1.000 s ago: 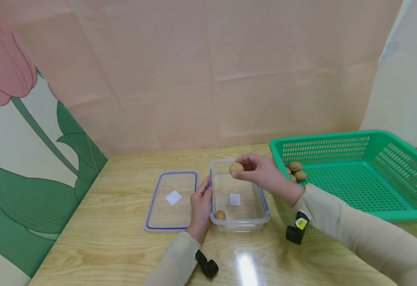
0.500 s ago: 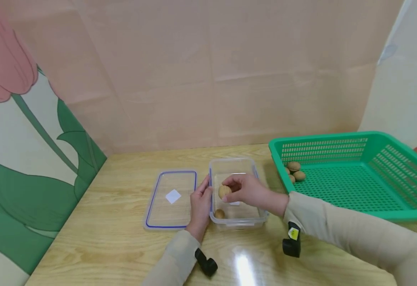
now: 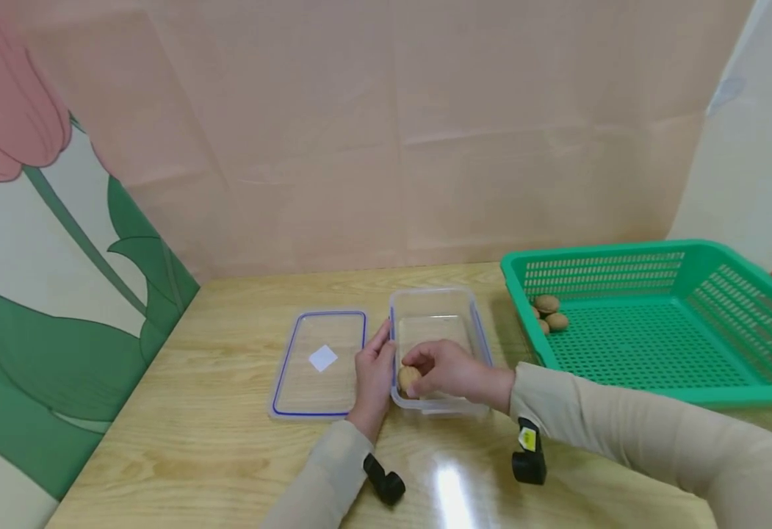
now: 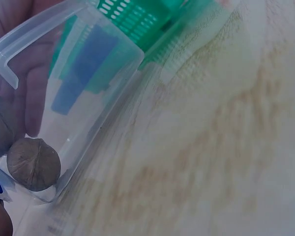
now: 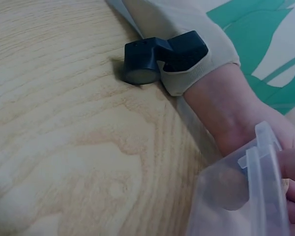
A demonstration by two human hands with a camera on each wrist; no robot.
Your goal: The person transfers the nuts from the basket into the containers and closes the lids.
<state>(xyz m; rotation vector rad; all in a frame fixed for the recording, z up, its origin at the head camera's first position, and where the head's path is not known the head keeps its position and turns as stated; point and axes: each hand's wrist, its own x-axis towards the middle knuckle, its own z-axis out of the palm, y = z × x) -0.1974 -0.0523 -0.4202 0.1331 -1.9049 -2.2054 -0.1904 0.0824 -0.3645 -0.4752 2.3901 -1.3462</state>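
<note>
A clear plastic food container (image 3: 482, 339) stands open on the table. My right hand (image 3: 450, 369) reaches into its near left corner, pinching a walnut (image 3: 408, 377) between thumb and fingers. Another walnut (image 4: 34, 164) lies on the bottom in that corner, seen through the wall in the left wrist view; the right hand covers it in the head view. With fingers extended, my left hand (image 3: 374, 373) rests along the container's left side, its wrist also showing in the right wrist view. Beside it the container's lid (image 3: 300, 386), with a blue seal, lies flat.
A green plastic basket (image 3: 630, 356) stands to the right, with several walnuts (image 3: 547, 304) gathered in its left end. A white paper square (image 3: 322, 358) shows in the middle of the lid. A pinkish covering (image 3: 306, 147) hangs behind the table.
My right hand has carried the walnut from over the container's far part down and nearer, into the near left corner. The left hand has stayed at the container's side.
</note>
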